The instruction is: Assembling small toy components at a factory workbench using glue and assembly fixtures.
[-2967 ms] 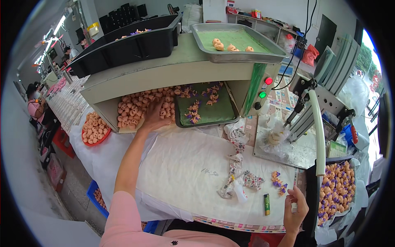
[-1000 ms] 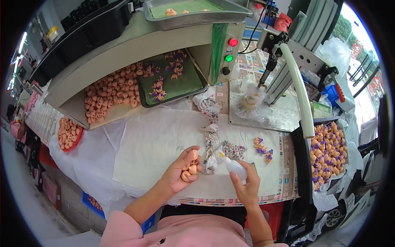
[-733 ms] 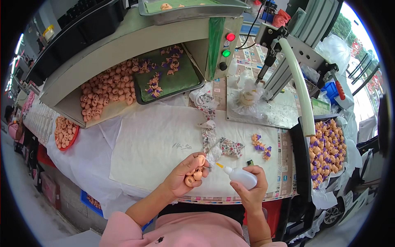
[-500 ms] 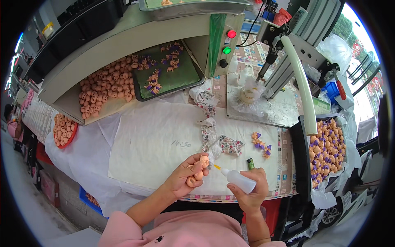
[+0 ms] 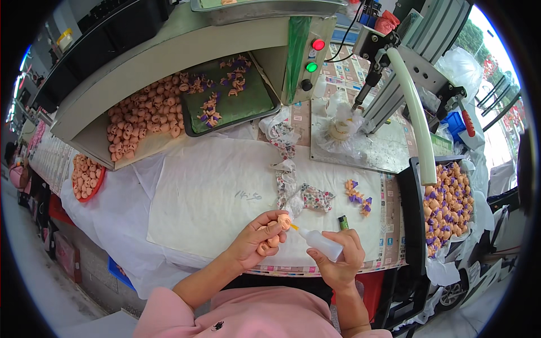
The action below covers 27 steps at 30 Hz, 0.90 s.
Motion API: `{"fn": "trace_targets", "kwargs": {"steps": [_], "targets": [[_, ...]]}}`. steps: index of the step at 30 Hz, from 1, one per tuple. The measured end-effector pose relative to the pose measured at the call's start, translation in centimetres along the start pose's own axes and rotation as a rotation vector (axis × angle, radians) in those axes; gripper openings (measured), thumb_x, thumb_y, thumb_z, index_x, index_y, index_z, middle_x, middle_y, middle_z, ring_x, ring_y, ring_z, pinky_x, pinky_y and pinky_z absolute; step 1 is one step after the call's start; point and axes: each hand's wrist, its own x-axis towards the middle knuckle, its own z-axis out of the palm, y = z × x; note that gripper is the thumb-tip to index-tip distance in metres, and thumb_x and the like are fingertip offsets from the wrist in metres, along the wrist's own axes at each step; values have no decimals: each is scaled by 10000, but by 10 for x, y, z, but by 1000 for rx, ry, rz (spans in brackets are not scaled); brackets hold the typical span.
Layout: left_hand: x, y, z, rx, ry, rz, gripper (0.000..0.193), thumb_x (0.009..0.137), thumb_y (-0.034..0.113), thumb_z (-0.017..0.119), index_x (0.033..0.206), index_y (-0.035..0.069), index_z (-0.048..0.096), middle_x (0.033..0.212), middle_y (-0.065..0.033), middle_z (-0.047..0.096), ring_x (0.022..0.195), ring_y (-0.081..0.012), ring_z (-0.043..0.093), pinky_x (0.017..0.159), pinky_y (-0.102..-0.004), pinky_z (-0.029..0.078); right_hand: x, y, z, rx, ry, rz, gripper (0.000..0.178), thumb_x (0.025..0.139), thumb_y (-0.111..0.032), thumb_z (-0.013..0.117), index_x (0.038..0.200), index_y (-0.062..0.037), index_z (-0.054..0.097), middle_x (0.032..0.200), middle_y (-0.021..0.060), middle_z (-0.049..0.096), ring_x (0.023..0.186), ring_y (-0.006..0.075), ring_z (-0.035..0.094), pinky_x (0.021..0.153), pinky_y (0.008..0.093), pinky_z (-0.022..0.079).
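Several small peach-coloured hollow doll-head parts (image 5: 284, 221) are gathered in my left hand (image 5: 249, 243), which is closed round them near the front of the table. One part sits uppermost between thumb and fingers, its opening showing. My right hand (image 5: 345, 260) is wrapped round a translucent white squeeze bottle (image 5: 323, 245), tilted with its thin yellow nozzle pointing left. The nozzle tip is at the uppermost part, apparently touching its edge. Just beyond my hands, a flowered cloth strip (image 5: 316, 198) lies on the white paper sheet (image 5: 208, 194).
Small peach-and-purple figure pieces (image 5: 358, 198) and a green lighter (image 5: 343, 222) lie to the right. A black tray (image 5: 416, 225) of such pieces stands far right, beside a press machine (image 5: 366, 147). Peach heads (image 5: 143, 115) and a green-lined tray (image 5: 259, 101) fill the box opening.
The bottle has shifted left and its nozzle has come up to the uppermost part. My left hand has turned that part slightly toward the nozzle.
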Motion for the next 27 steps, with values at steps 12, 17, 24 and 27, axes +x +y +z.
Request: {"fn": "trace_targets", "kwargs": {"steps": [12, 17, 24, 27], "targets": [[1, -5, -2, -17, -13, 28, 345, 912, 40, 613, 1240, 125, 551, 1014, -34, 596, 765, -68, 534, 458, -181, 328, -6, 0, -9, -27, 14, 8, 411, 642, -199, 879, 937, -24, 651, 781, 84, 593, 656, 203, 550, 581, 302, 440], [2, -8, -1, -17, -9, 36, 383, 880, -12, 629, 1232, 122, 560, 1048, -42, 588, 785, -80, 552, 454, -191, 354, -6, -1, -12, -18, 28, -19, 407, 639, -198, 879, 924, -21, 651, 768, 86, 590, 647, 203, 545, 570, 301, 435], [4, -10, 2, -11, -3, 35, 377, 870, -29, 631, 1214, 114, 573, 1055, -47, 587, 780, -81, 556, 455, -191, 367, -3, 0, -14, -6, 11, -19, 381, 636, -155, 874, 930, -17, 674, 748, 84, 601, 609, 198, 553, 539, 298, 444], [3, -9, 3, -9, 3, 35, 378, 867, -32, 632, 1213, 108, 571, 1059, -48, 588, 773, -81, 555, 454, -191, 368, -4, 2, -14, 1, -1, -2, 377, 637, -152, 873, 926, -17, 673, 744, 87, 603, 610, 204, 554, 546, 301, 447]]}}
